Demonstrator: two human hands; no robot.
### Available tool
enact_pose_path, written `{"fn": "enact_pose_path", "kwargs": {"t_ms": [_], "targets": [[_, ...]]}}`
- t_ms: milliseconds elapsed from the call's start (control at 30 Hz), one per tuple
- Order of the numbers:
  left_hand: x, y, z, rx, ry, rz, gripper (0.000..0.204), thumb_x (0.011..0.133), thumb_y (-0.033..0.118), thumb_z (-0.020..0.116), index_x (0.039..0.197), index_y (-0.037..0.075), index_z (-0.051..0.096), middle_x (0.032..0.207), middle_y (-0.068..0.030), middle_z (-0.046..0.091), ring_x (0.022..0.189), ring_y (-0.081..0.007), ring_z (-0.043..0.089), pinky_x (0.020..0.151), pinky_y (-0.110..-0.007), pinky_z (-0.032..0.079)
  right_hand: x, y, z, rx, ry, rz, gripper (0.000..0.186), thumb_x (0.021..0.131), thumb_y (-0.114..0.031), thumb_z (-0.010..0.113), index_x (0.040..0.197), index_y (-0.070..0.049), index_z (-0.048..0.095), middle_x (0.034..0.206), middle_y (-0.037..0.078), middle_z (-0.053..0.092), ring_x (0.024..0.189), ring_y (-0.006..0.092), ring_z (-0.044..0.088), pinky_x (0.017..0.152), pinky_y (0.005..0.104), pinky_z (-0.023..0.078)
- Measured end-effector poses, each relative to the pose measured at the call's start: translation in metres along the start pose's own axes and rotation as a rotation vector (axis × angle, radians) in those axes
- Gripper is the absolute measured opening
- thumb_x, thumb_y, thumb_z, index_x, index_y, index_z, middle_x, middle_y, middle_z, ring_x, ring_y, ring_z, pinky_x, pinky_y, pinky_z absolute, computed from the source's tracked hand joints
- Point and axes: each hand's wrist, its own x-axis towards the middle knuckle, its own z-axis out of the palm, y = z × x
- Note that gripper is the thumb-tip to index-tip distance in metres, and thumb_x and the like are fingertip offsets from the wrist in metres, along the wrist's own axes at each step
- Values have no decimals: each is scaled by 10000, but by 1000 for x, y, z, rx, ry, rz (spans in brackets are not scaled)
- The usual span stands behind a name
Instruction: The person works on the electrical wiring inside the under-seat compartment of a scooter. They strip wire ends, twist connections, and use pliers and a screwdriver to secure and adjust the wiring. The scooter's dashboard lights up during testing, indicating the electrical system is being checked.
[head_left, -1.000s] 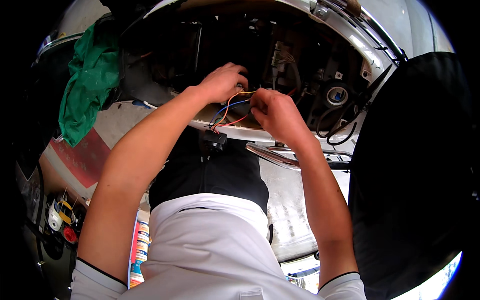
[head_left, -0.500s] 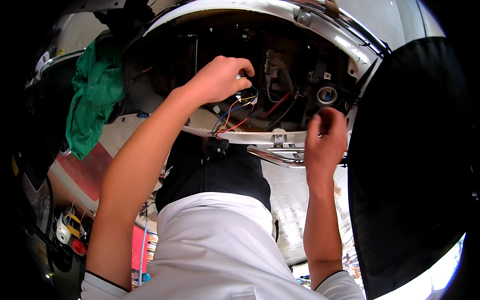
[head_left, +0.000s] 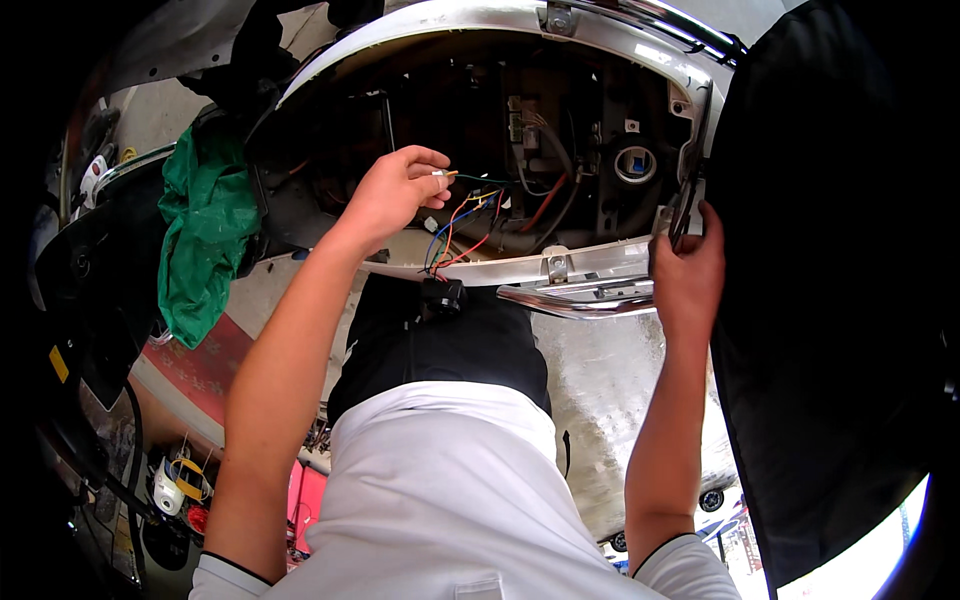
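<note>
Wires (head_left: 462,215) hang from the open scooter compartment (head_left: 520,100) as my left hand (head_left: 392,190) pinches one lead's tip and my right hand (head_left: 688,272) grips black cables (head_left: 683,210); I judge joining needs steady alignment.

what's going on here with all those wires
A person in a white shirt is working inside an opened vehicle compartment. The left hand pinches the end of a thin wire from a bundle of coloured wires. The right hand grips a dark tool or cable at the compartment's right edge. A green cloth hangs on the left.
</note>
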Motion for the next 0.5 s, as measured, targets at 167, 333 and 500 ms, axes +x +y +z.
{"fn": "enact_pose_path", "kwargs": {"t_ms": [167, 333, 500], "targets": [[-1, -10, -1, -129, 23, 46, 236, 916, 5, 619, 1147, -36, 603, 1037, -112, 681, 937, -170, 666, 861, -289, 551, -48, -8, -29, 798, -306, 68, 720, 823, -120, 684, 1441, 71, 367, 720, 57, 583, 631, 150, 584, 662, 340, 545], [2, -8, 3, -174, 59, 39, 235, 914, 5, 622, 1142, -45, 603, 1024, -116, 681, 933, -174, 671, 865, -293, 554, -95, -4, -9, 1006, -855, 218, 538, 919, -324, 630, 1273, 46, 467, 719, 59, 524, 608, 138, 550, 639, 351, 578], [7, -1, 8, -219, 88, 33, 223, 916, 15, 625, 1126, -60, 609, 1002, -125, 684, 904, -172, 679, 855, -288, 563, -111, -26, 28, 975, -999, 637, 424, 950, -432, 588, 1003, -26, 474, 721, 23, 410, 587, 113, 442, 474, 293, 442]]}}
